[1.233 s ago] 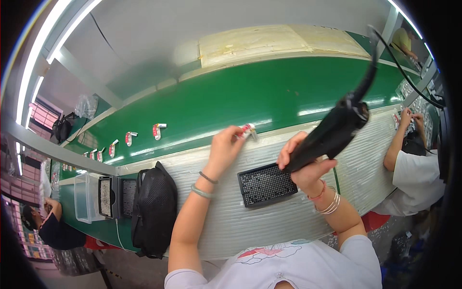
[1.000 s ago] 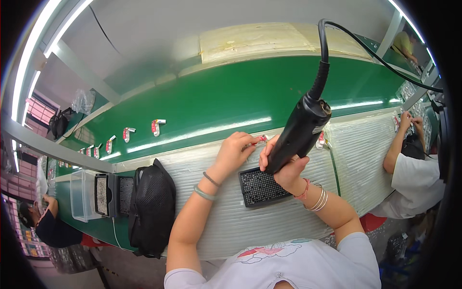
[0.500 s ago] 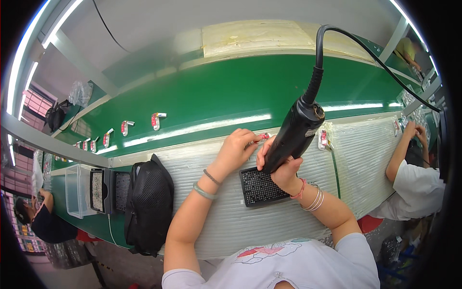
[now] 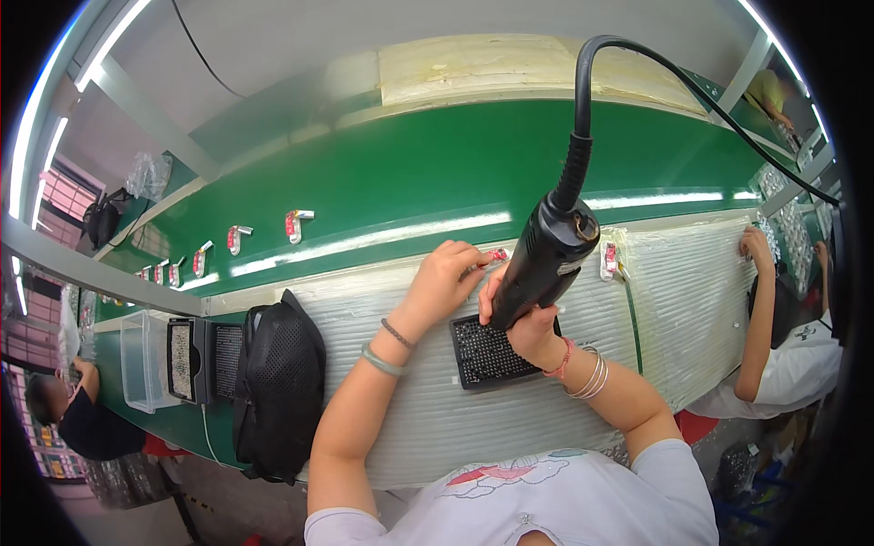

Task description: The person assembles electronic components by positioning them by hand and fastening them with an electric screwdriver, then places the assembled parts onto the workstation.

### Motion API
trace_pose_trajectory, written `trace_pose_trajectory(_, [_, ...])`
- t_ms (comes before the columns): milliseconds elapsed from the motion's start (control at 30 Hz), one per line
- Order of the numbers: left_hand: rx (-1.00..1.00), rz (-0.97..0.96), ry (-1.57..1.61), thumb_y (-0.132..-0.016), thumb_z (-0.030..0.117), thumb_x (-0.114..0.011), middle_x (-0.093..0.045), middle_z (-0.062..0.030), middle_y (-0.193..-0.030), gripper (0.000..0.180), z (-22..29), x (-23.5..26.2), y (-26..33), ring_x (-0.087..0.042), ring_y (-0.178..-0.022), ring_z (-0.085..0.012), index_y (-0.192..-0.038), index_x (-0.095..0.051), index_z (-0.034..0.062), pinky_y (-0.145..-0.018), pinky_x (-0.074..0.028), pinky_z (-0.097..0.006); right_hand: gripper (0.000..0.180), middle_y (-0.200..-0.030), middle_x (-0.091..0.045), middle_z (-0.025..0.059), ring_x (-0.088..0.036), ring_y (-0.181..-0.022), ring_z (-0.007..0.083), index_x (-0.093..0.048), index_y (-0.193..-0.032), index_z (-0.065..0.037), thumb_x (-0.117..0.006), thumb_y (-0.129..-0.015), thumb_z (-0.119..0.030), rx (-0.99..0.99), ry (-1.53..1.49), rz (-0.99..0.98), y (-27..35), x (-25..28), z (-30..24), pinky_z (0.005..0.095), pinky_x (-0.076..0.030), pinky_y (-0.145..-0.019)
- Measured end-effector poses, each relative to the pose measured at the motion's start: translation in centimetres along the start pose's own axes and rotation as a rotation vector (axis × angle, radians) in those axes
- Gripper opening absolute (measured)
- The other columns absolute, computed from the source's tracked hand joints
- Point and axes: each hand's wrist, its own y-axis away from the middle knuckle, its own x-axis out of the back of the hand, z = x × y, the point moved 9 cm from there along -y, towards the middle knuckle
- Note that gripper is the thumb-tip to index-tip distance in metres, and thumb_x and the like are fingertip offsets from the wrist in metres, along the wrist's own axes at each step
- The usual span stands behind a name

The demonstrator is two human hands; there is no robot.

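Note:
My right hand is wrapped around a black corded electric screwdriver, its cable end tilted up and away from me. The tool's tip is hidden behind the hand and body of the tool. With closed fingertips, my left hand holds a small red-and-white part just left of the screwdriver. Below both hands lies a black tray with rows of small dark pieces, partly covered by my right hand. To the right of the tool, another red-and-white part rests on the ribbed mat.
Several red-and-white parts stand in a line on the green bench. At left are a black mesh bag, a grey device and a clear bin. Co-workers sit on both sides. The black cable arches rightward overhead.
The screwdriver and my right hand have shifted slightly left, toward the part in my left hand, which stays nearly in place. The co-worker's arms at right have moved apart.

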Motion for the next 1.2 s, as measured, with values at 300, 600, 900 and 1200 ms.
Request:
trace_pose_trajectory(300, [-0.022,0.043,0.011,-0.072,0.003,-0.063,-0.059,-0.0096,-0.079,0.017,0.3,0.5,0.2,-0.054,-0.076,-0.0277,-0.089,-0.064,0.0040,-0.068,-0.046,-0.036,0.088,-0.067,-0.049,0.0063,-0.052,-0.059,0.0130,-0.046,-0.087,-0.003,-0.045,-0.060,-0.086,-0.002,-0.014,0.006,-0.1,-0.3,0.0,0.0240,-0.044,-0.053])
trace_pose_trajectory(600, [-0.040,0.051,0.006,-0.072,0.001,-0.062,-0.059,-0.0101,-0.083,0.018,0.4,0.6,0.3,-0.054,-0.079,-0.0288,-0.090,-0.063,0.0040,-0.069,-0.046,-0.036,0.095,-0.064,-0.049,0.0065,-0.052,-0.053,0.0142,-0.045,-0.084,-0.001,-0.036,-0.056,-0.091,0.134,-0.107,0.110,-1.2,0.6,-2.3,0.0254,-0.044,-0.048])
trace_pose_trajectory(900, [0.028,-0.051,0.006,-0.071,-0.002,-0.062,-0.059,-0.0082,-0.085,0.026,0.6,-0.5,-0.2,-0.056,-0.078,-0.0256,-0.096,-0.063,0.0068,-0.068,-0.048,-0.034,0.093,-0.057,-0.049,0.0085,-0.051,-0.051,0.0175,-0.045,-0.083,-0.002,-0.028,-0.060,-0.091,0.317,-0.088,0.193,-6.2,5.5,-5.3,0.0281,-0.043,-0.047])
trace_pose_trajectory(1200, [0.048,-0.065,0.001,-0.072,0.000,-0.062,-0.059,-0.0084,-0.084,0.030,0.6,-0.4,-0.2,-0.055,-0.076,-0.0254,-0.101,-0.060,0.0066,-0.066,-0.046,-0.034,0.090,-0.062,-0.050,0.0061,-0.051,-0.054,0.0150,-0.046,-0.085,-0.005,-0.036,-0.058,-0.090,0.203,-0.042,0.154,-7.2,5.5,-1.3,0.0249,-0.041,-0.050])
